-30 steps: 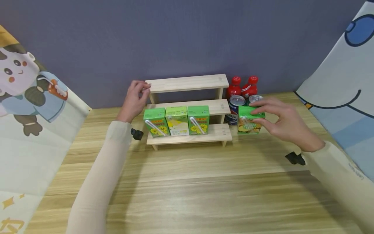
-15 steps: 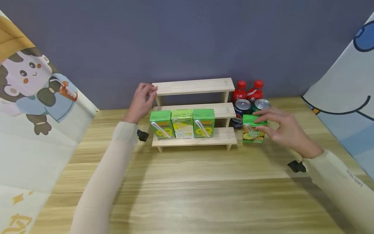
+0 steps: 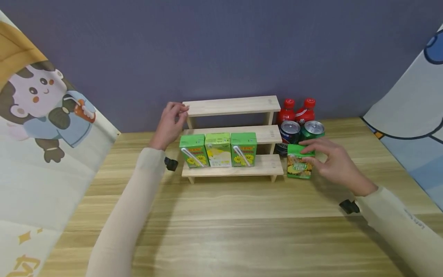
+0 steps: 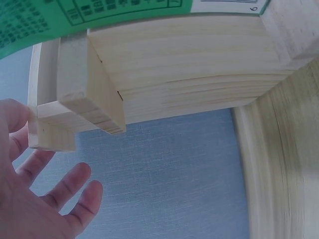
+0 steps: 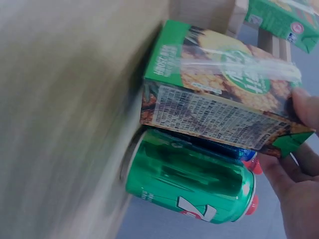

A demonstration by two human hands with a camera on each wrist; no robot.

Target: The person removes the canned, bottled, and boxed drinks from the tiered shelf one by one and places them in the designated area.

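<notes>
My right hand [image 3: 333,163] pinches the top of a green pineapple juice box [image 3: 299,166] between thumb and fingers. The box stands upright just right of the lowest step, in front of the cans; in the right wrist view a green 7UP can [image 5: 187,177] lies close beside it. At the far left, my left hand [image 3: 169,125] grips the left end of the top board of a three-step wooden display shelf [image 3: 232,105]. The left wrist view has the thumb at the board's end [image 4: 52,137], with the other fingers spread below.
Three drink boxes [image 3: 218,152] stand in a row on the lowest step. Two red-capped bottles [image 3: 305,113] stand behind a dark blue can [image 3: 290,130] and the green can, right of the shelf. A grey-blue wall [image 3: 225,46] rises behind, with printed panels at both sides.
My right hand has brought the juice box toward the front edge, away from the cans, showing more of the green can. The left hand keeps its place on the shelf. The head view has shifted slightly.
</notes>
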